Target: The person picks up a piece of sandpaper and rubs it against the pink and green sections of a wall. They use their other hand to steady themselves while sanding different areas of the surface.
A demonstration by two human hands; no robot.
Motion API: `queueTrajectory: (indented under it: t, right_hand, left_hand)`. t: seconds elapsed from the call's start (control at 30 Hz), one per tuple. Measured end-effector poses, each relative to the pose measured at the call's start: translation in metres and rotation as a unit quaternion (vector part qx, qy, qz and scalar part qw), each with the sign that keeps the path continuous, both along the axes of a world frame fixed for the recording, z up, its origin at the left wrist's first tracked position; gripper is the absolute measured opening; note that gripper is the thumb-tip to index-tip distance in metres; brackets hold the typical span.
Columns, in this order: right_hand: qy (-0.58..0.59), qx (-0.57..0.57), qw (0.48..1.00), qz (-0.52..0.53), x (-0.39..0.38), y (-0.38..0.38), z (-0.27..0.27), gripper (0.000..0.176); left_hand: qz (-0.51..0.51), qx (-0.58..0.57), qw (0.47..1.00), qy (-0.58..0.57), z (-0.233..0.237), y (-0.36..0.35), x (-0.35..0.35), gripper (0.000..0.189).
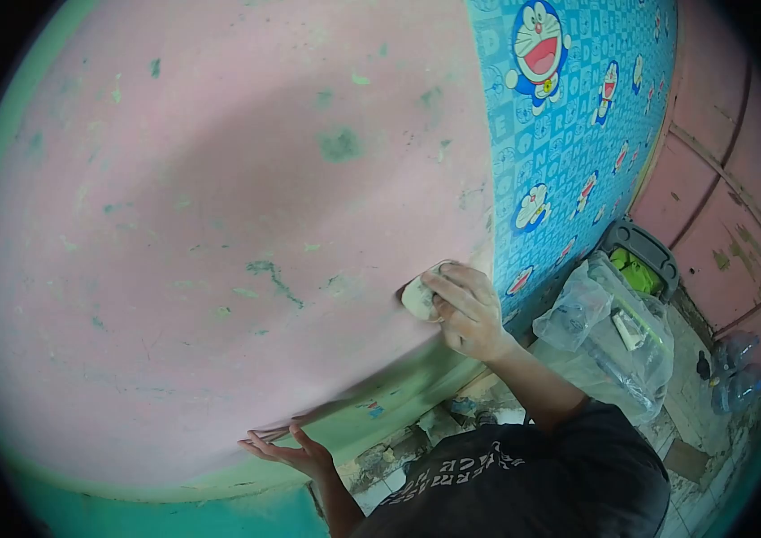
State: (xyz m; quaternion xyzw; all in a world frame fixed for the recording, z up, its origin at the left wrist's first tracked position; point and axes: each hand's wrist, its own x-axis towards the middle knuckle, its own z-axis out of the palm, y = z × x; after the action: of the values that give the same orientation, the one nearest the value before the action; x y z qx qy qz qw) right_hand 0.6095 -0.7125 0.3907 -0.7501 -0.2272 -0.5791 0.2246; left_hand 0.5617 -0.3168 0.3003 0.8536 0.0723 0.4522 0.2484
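My right hand (468, 309) is closed around a pale, flat piece that looks like folded sandpaper (420, 299). It is pressed against the pink wall (246, 224), close to the edge of the blue wallpaper, and whitish dust covers the fingers. Lower down on the left, my left hand (300, 453) has its fingers stretched out, the tips at the lower part of the wall. That hand holds nothing I can see. Green scuffs and chipped spots mark the pink paint.
Blue wallpaper with cartoon cats (537, 134) covers the adjoining wall on the right. Below it stand a clear plastic bag (613, 345) with things inside and a grey plastic bin or chair (645, 251). Clear plastic bottles (739, 386) lie by the worn pink door (721, 179).
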Motion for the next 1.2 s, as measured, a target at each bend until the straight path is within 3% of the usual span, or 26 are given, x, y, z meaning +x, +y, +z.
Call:
queueTrajectory:
  t: [0.13,0.23,0.27,0.4,0.5,0.53,0.63,0.83,0.97,1.1,1.2]
  right_hand:
    - [-0.027,0.188,0.979,-0.077,0.013,-0.018,-0.002,0.027]
    - [0.053,0.085,0.995,-0.020,-0.002,-0.002,-0.007,0.024]
    - [0.005,0.028,1.000,0.012,0.001,0.000,-0.009,0.024]
    - [-0.029,0.217,0.973,-0.074,0.014,-0.022,-0.015,0.012]
    - [0.055,0.063,0.996,-0.010,0.000,-0.010,-0.020,0.014]
    - [0.012,0.041,0.999,0.006,0.005,-0.006,-0.020,0.012]
    - [0.013,0.148,0.989,-0.027,0.010,-0.024,-0.012,0.006]
    - [0.003,0.014,0.999,-0.039,0.010,-0.031,-0.008,0.009]
    - [-0.041,0.165,0.984,-0.049,0.021,-0.029,-0.012,0.009]
    - [0.050,0.004,0.999,0.002,0.003,-0.024,-0.013,0.008]
    - [0.007,0.124,0.992,-0.036,0.012,-0.022,-0.014,0.008]
  left_hand:
    - [-0.005,-0.008,1.000,-0.004,0.003,0.000,-0.003,0.084]
    - [-0.005,-0.019,1.000,0.003,0.004,0.000,-0.007,0.085]
    - [-0.006,-0.020,1.000,0.008,0.004,0.000,-0.007,0.085]
    - [0.000,-0.013,1.000,0.018,0.009,-0.002,-0.011,0.082]
    - [-0.002,-0.017,1.000,0.018,0.005,-0.006,-0.011,0.080]
    - [-0.001,-0.019,1.000,0.019,0.002,-0.007,-0.010,0.081]
    - [0.000,-0.040,0.999,0.023,0.006,-0.010,-0.008,0.082]
    - [0.005,-0.034,0.999,0.023,0.004,-0.012,-0.009,0.082]
    - [0.007,-0.049,0.998,0.027,0.003,-0.014,-0.009,0.083]
    - [0.008,-0.050,0.998,0.024,0.005,-0.017,-0.006,0.084]
    - [0.006,-0.048,0.999,0.023,0.000,-0.015,-0.006,0.084]
